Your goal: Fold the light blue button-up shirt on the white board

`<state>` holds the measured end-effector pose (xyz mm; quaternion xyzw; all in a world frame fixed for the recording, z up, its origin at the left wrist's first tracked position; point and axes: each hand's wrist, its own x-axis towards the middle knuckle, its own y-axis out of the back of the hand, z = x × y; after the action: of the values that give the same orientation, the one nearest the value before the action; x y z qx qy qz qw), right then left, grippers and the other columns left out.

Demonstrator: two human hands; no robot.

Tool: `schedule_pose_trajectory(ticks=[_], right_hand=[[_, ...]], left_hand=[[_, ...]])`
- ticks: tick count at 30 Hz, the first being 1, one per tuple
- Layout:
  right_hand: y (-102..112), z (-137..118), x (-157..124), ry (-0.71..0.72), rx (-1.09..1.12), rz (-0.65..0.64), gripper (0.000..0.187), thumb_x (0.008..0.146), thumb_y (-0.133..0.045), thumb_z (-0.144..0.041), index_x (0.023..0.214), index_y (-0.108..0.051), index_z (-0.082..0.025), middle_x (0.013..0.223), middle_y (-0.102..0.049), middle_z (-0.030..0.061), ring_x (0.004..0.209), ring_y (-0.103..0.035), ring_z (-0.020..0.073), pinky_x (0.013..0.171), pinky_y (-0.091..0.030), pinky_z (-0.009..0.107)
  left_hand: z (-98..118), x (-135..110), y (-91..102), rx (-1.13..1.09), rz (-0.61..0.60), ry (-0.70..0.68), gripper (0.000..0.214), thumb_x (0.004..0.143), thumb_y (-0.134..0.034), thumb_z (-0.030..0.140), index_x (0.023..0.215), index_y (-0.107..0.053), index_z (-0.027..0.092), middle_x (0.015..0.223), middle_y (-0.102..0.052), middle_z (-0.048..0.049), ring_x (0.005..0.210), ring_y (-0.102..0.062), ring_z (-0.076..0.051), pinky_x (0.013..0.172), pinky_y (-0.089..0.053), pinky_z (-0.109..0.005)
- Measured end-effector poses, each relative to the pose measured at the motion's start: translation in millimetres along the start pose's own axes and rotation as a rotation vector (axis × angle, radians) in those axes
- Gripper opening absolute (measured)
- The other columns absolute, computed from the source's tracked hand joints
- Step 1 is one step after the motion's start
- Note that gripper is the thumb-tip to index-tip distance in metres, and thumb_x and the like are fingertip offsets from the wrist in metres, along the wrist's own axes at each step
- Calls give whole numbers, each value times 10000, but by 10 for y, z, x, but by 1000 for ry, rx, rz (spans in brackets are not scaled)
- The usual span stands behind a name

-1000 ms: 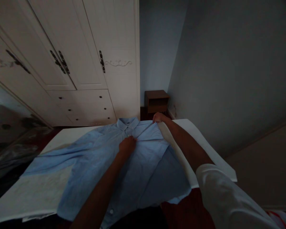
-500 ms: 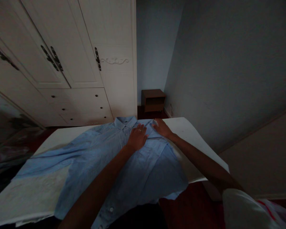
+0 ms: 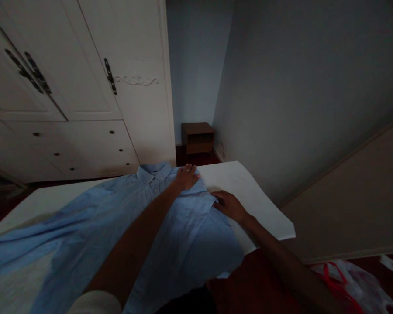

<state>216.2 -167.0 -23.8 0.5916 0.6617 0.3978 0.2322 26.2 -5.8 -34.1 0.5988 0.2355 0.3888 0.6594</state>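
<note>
A light blue button-up shirt [image 3: 124,218] lies spread over a white-topped table [image 3: 236,179], its collar at the far edge and one sleeve stretched out to the left. My left hand [image 3: 187,176] rests flat on the shirt's right shoulder near the collar, fingers apart, a ring on one finger. At the shirt's right side, my right hand [image 3: 229,205] pinches the folded edge of the cloth between thumb and fingers. The sleeve on this side is folded inward over the shirt's front or hidden; I cannot tell which.
Behind the table stands a white wardrobe [image 3: 140,109] with dark handles and drawers. A small brown nightstand [image 3: 198,137] sits in the corner by the grey wall [image 3: 298,87]. On the red floor at lower right lies a clear plastic bag [image 3: 360,283] with red handles.
My right hand has come down along the shirt's right edge from the shoulder toward me. My left hand has slid to the outer shoulder. The view has turned to the right.
</note>
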Motion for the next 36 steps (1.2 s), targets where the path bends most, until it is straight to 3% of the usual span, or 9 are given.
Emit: schedule_pose_trajectory(ticks=[4, 9, 11, 16, 20, 23, 30, 36], right_hand=[[18, -54, 6, -143, -30, 21, 230, 874, -496, -236, 940, -716, -215, 891, -733, 45, 786, -671, 189, 726, -494, 292], [-60, -106, -86, -266, -221, 114, 166, 856, -495, -189, 889, -654, -222, 715, -691, 30, 641, -636, 179, 601, -445, 268], [-87, -129, -108, -217, -258, 158, 162, 848, -482, -147, 897, -624, -210, 751, -672, 45, 709, -627, 193, 644, -462, 283], [-92, -129, -105, 167, -345, 212, 306, 811, -497, -54, 1063, -617, -180, 1072, -617, 126, 993, -556, 239, 835, -470, 361], [-42, -64, -81, 375, -428, 93, 167, 883, -516, -124, 898, -670, -185, 968, -647, 102, 906, -563, 212, 785, -449, 336], [6, -23, -85, 476, -472, 53, 207, 931, -484, -173, 846, -673, -183, 889, -660, 84, 829, -564, 190, 750, -437, 316], [82, 0, -119, 476, -519, -14, 208, 948, -487, -219, 879, -682, -195, 794, -637, 62, 759, -566, 172, 720, -435, 294], [47, 5, -154, 358, -597, 71, 225, 941, -468, -186, 1055, -661, -187, 890, -648, 87, 786, -574, 187, 702, -445, 298]], left_hand=[[-50, -1, -67, 3, 9, 19, 610, 966, -229, 476, 1459, -339, 134, 1509, -362, -149, 1427, -255, -281, 1143, -209, -442], [-64, -10, -66, 4, 4, 36, 587, 975, -208, 443, 1463, -333, 140, 1521, -346, -131, 1428, -256, -261, 1152, -191, -434], [-53, -17, -53, 0, 6, 40, 585, 976, -206, 445, 1464, -333, 147, 1520, -352, -125, 1427, -258, -259, 1154, -190, -430], [-36, -7, -50, -14, 6, 63, 569, 974, -228, 444, 1465, -334, 175, 1507, -378, -113, 1431, -248, -256, 1161, -176, -424], [-53, 50, -73, -28, -40, 85, 636, 956, -231, 536, 1466, -328, 168, 1519, -356, -119, 1429, -255, -255, 1158, -179, -417], [-49, 88, -86, -36, -60, 111, 714, 920, -262, 616, 1469, -318, 162, 1526, -338, -129, 1428, -253, -268, 1156, -179, -428], [12, 54, -96, -64, -20, 139, 690, 935, -270, 563, 1470, -320, 130, 1528, -324, -154, 1437, -228, -279, 1163, -140, -436], [-20, 70, -43, -173, 17, 163, 582, 947, -317, 525, 1408, -422, 186, 1475, -432, -102, 1403, -315, -230, 1164, -176, -378]])
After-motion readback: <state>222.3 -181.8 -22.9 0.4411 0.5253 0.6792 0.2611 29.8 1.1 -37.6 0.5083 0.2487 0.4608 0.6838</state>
